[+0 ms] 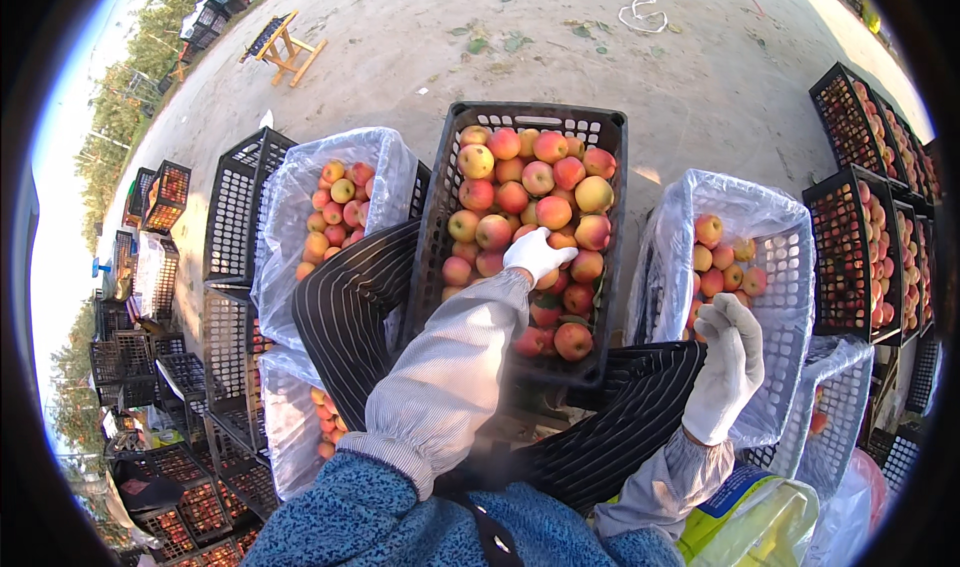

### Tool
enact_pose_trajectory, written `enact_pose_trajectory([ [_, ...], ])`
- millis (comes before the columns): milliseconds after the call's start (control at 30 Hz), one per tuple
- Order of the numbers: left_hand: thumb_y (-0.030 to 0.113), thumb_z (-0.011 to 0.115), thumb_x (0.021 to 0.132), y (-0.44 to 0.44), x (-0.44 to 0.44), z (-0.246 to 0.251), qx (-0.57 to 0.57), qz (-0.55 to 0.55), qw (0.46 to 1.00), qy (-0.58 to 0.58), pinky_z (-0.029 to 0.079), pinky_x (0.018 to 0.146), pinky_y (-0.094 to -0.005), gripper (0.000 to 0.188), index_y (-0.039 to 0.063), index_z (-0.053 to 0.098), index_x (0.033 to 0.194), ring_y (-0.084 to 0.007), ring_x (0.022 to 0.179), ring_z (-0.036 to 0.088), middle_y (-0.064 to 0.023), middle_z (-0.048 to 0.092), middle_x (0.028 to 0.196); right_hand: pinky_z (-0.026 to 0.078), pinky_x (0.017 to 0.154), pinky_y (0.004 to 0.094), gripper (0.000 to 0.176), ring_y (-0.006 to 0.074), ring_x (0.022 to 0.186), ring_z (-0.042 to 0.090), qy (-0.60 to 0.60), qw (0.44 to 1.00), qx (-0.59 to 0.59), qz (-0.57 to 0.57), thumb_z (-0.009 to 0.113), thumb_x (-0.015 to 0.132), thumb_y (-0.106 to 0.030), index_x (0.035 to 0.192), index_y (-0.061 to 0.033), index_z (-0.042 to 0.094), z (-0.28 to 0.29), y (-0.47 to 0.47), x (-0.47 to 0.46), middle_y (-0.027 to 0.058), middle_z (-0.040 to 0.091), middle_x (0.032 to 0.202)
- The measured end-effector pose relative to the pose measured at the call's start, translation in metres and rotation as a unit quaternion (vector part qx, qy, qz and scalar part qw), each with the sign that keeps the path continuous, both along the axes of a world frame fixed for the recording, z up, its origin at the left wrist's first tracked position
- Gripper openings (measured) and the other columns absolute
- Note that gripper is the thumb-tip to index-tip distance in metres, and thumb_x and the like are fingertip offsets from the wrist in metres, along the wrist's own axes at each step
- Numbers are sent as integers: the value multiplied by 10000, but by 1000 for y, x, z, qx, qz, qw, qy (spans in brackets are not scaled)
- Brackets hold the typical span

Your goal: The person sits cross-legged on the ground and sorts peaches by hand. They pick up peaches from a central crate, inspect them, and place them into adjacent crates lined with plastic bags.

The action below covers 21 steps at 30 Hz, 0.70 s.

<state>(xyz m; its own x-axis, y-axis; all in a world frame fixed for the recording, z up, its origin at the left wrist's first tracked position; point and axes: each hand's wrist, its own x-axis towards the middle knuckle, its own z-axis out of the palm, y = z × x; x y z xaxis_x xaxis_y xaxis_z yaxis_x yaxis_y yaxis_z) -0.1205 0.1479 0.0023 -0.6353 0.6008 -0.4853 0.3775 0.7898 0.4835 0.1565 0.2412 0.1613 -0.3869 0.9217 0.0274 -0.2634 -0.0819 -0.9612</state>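
A black plastic crate (616, 192) full of red-yellow apples (553, 212) stands between the person's knees. My left hand (536, 256), in a white glove, reaches into its middle and touches the apples there; whether the fingers grip one cannot be made out. My right hand (726, 368), gloved too, is raised over the near left edge of a lined crate (780, 267) on the right, fingers together and curved, with no apple visible in it. Apples (724, 258) lie inside that crate. On the left, another crate with a clear plastic liner (289, 214) holds more apples (341, 207).
Stacked black crates of apples (840, 259) stand at the far right, and empty-looking black crates (232, 214) at the left. A small wooden stand (289, 49) and a white cord (643, 13) are on the ground. A green-and-yellow bag (742, 518) lies at the lower right.
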Motion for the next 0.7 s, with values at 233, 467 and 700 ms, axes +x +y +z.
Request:
enact_pose_trajectory([
  [233,388,791,734,-20,19,-10,57,-58,994,76,527,916,-441,708,209,524,1365,-326,1134,630,-110,576,1319,520,885,335,299,222,1027,671,-11,1000,-5,8,538,984,-90,1229,54,631,-1,2,-3,165,668,1219],
  [467,273,866,691,-45,22,11,285,34,957,-40,518,956,-343,630,122,648,1263,-245,1072,673,-96,700,1169,515,888,323,306,201,1022,664,-16,1000,-11,19,536,985,-78,1244,55,626,4,1,-6,150,668,1212],
  [700,212,789,811,-100,57,77,428,190,785,-405,556,792,-320,559,19,588,1295,-207,902,684,-102,677,1044,465,900,251,287,134,962,619,-124,983,106,88,602,949,-25,1225,44,645,7,-16,-25,70,663,1117],
])
